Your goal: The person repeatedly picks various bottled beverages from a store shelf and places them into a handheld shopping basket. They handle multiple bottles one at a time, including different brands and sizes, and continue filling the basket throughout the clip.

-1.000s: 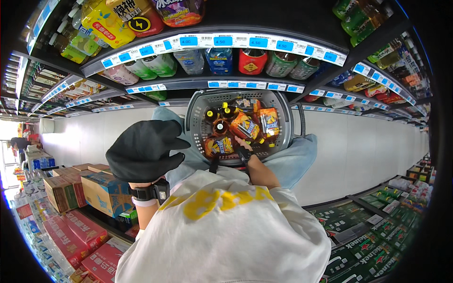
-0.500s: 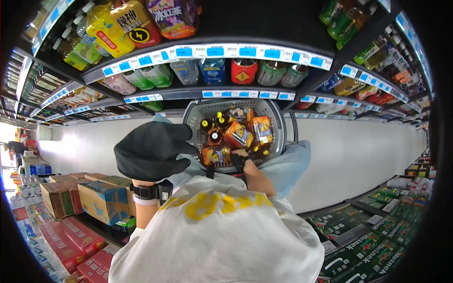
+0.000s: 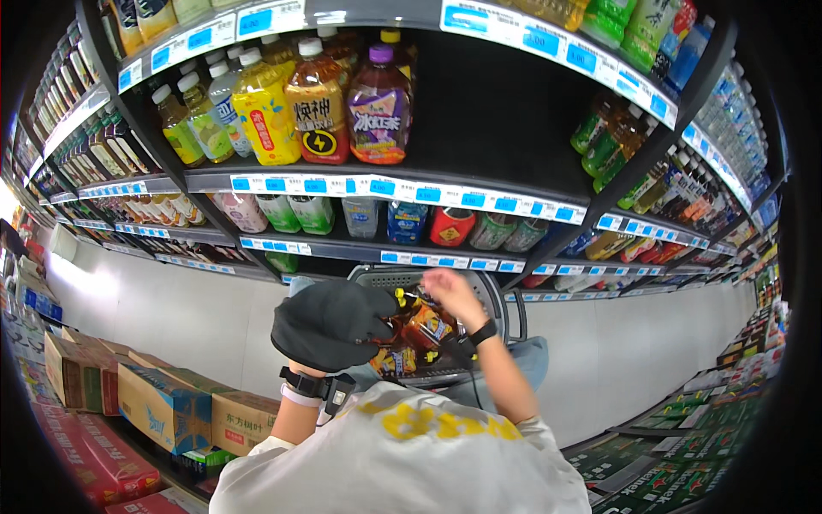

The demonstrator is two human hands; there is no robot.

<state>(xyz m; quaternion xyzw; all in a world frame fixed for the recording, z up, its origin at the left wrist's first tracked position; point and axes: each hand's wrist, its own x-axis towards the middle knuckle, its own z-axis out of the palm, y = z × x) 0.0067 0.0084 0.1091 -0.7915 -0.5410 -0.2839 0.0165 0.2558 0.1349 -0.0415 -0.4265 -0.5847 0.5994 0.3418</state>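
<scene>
While the person stands close against the drinks shelving, a grey shopping basket (image 3: 488, 295) sits at the centre of the frame, tipped so that its open top faces the camera, with its rim and dark handle showing on the right. It is packed with small bottles (image 3: 424, 330) that have orange-brown labels and yellow caps, lying at mixed angles.

The left hand (image 3: 330, 321), in a black glove, covers the left part of the basket; its fingers look curled over the near rim, though I cannot tell whether they actually grip it. A watch and a small device are strapped at that wrist, just below the glove.

The right hand (image 3: 452, 294) is bare and lies over the top of the bottles, a little right of centre. Its fingers are bent and drawn together, seemingly around the neck of one bottle, but whether they pinch it is not clear. A black band circles that wrist.

Above the basket, in the upper middle of the frame, large bottles (image 3: 321, 107) of yellow, amber and purple-labelled drink stand on a dark shelf (image 3: 385, 184) edged with blue price tags. Cardboard boxes (image 3: 167, 407) are stacked on the floor at the lower left.
</scene>
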